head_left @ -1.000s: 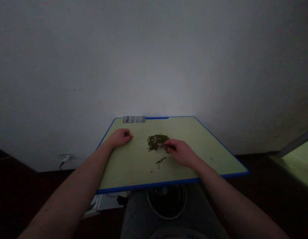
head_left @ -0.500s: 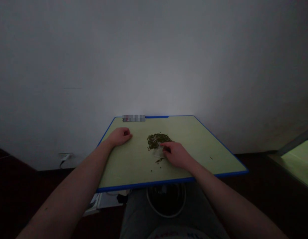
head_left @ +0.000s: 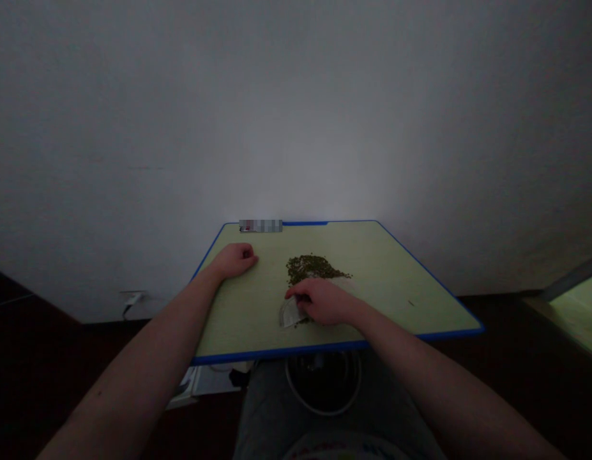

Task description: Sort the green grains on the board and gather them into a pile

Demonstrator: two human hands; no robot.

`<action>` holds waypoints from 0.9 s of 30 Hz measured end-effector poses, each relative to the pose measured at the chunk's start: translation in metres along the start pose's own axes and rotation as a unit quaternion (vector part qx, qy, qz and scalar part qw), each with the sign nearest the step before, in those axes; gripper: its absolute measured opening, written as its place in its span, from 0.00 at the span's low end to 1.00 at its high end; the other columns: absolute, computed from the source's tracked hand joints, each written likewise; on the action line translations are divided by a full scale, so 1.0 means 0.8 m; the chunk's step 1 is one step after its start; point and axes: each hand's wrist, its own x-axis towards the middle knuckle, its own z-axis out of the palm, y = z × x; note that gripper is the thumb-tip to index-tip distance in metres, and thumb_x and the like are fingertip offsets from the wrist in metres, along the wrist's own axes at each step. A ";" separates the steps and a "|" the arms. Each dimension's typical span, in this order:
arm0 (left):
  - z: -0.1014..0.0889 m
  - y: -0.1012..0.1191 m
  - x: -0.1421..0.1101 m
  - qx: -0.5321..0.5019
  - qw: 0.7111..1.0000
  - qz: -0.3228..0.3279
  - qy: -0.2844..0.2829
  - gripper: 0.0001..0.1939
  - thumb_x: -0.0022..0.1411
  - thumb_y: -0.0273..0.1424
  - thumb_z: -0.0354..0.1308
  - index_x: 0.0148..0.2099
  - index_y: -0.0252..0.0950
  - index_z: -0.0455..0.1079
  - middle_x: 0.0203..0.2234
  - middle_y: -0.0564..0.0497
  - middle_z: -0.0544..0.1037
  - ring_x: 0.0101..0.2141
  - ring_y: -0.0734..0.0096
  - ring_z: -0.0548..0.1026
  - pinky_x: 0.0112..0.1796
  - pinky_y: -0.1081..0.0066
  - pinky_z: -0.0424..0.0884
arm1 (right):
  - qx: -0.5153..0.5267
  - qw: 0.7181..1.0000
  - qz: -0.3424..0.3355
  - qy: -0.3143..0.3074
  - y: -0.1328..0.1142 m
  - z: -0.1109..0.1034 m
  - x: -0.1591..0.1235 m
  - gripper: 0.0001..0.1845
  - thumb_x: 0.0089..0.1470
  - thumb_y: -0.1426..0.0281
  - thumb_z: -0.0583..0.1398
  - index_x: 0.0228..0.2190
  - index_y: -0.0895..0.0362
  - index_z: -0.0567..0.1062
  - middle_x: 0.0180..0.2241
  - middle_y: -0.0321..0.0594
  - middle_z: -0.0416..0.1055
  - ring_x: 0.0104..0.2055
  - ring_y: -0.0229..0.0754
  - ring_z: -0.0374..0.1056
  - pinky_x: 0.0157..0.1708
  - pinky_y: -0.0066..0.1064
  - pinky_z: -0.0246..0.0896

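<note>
My right hand (head_left: 324, 300) is closed on a clear plastic protractor (head_left: 290, 313) with a curved edge, held low against the pale green tabletop (head_left: 257, 306). Just beyond that hand spreads a pile of small greenish-brown beans or grains (head_left: 312, 265), trailing off to the right. A few more grains (head_left: 303, 322) lie at the protractor's near edge, partly hidden by my fingers. My left hand (head_left: 238, 259) rests on the left part of the table in a loose fist, apart from the pile; nothing shows in it.
Below the table's blue front edge (head_left: 276, 351), a metal bowl (head_left: 341, 409) sits on my lap, its inside dark. A blurred-out strip (head_left: 260, 226) lies at the back edge. A small dark sliver (head_left: 411, 303) is on the right. The wall (head_left: 300, 128) stands directly behind.
My right hand has drawn the protractor left and toward me, from the pile's near side to the stray grains. My left hand keeps its place on the table.
</note>
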 end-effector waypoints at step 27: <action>-0.003 0.003 -0.001 -0.004 1.000 -0.002 -0.008 0.14 0.50 0.42 0.49 0.26 0.36 0.66 0.20 0.52 0.69 0.23 0.73 0.65 0.25 0.72 0.57 | -0.012 0.997 -0.009 -0.077 0.029 -0.032 -0.030 0.20 0.46 0.76 0.56 0.44 0.56 0.73 0.39 0.42 0.72 0.40 0.41 0.66 0.40 0.29 0.57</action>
